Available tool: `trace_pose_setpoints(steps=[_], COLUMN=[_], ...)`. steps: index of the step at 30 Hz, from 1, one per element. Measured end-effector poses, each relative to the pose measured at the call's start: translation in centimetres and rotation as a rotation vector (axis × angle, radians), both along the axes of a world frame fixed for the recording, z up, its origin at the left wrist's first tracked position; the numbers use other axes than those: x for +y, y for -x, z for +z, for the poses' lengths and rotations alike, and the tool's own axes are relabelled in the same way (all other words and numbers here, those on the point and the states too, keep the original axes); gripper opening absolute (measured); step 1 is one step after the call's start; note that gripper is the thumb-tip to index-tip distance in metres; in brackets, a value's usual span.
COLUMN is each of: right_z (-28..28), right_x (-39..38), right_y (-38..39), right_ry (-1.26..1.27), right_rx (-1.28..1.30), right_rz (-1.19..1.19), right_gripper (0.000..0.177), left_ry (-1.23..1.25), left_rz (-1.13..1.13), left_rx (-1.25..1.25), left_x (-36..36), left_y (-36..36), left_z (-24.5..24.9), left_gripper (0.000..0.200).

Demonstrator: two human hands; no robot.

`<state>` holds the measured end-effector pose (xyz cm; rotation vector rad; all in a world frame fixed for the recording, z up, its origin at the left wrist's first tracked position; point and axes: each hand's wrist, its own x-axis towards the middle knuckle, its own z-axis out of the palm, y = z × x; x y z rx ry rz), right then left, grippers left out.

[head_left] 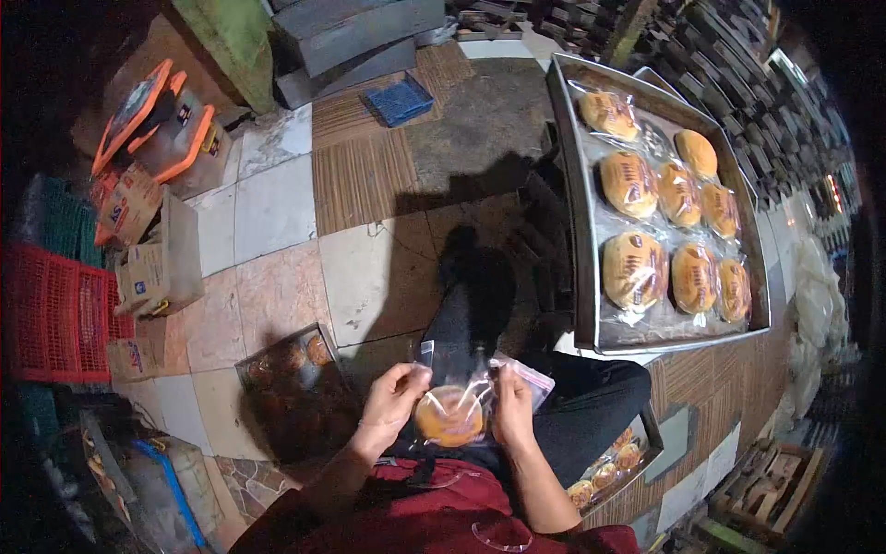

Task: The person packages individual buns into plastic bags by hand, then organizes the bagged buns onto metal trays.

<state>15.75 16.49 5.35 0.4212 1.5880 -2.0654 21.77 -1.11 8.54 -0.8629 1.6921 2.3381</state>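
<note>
Clamped on opposite sides of a clear bag (pixel 472 380), the left hand (pixel 395 397) and right hand (pixel 512 404) hold it between them, with a round bun (pixel 449 417) low inside it, above the lap. Tiled floor (pixel 277 217) spreads beyond the knees, its widest open stretch ahead and to the left. A large metal tray (pixel 580 203) stands forward and right, its raised near rim just beyond the right thigh, bagged buns (pixel 634 272) spread across it. At the far left is a red crate (pixel 60 314), well apart from the hands. A smaller dark tray (pixel 254 371) lies on the floor near the left forearm, in shadow. Both forearms reach forward from the body, elbows bent, wrists close to the bun's sides; thumbs and curled fingers face each other, with a narrow gap between the hands. Pink-edged plastic (pixel 533 377) juts out just beside the right hand's fingers.
</note>
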Motion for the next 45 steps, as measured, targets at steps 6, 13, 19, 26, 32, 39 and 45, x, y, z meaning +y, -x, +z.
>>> trace_pose_setpoints(steps=[6, 13, 19, 26, 32, 39, 45], right_z=[0.1, 12.1, 12.0, 5.6, 1.4, 10.6, 5.5], right_x=[0.9, 1.4, 2.5, 1.5, 6.9, 4.8, 2.1], right_y=[0.0, 0.3, -1.0, 4.5, 2.6, 0.1, -0.2], right_ry=[-0.197, -0.535, -0.360, -0.613, -0.555, -0.505, -0.227], right_rx=[0.121, 1.187, 1.081, 0.365, 0.363, 1.011, 0.229], right_rz=[0.088, 0.108, 0.303, 0.298, -0.245, 0.235, 0.007], right_gripper=[0.020, 0.008, 0.005, 0.027, 0.037, 0.008, 0.030], left_ry=[0.315, 0.720, 0.467, 0.162, 0.379, 0.135, -0.211], left_rz=[0.060, 0.052, -0.362, 0.365, 0.478, -0.159, 0.270], left_rx=[-0.046, 0.738, 0.855, 0.288, 0.088, 0.465, 0.064], left_x=[0.9, 0.1, -0.9, -1.0, -1.0, 2.5, 2.6], left_y=[0.1, 1.7, 0.9, 4.1, -0.1, 2.1, 0.7], left_z=[-1.2, 6.6, 8.0, 4.2, 0.9, 2.2, 1.7], left_gripper=[0.017, 0.008, 0.013, 0.007, 0.018, 0.037, 0.010])
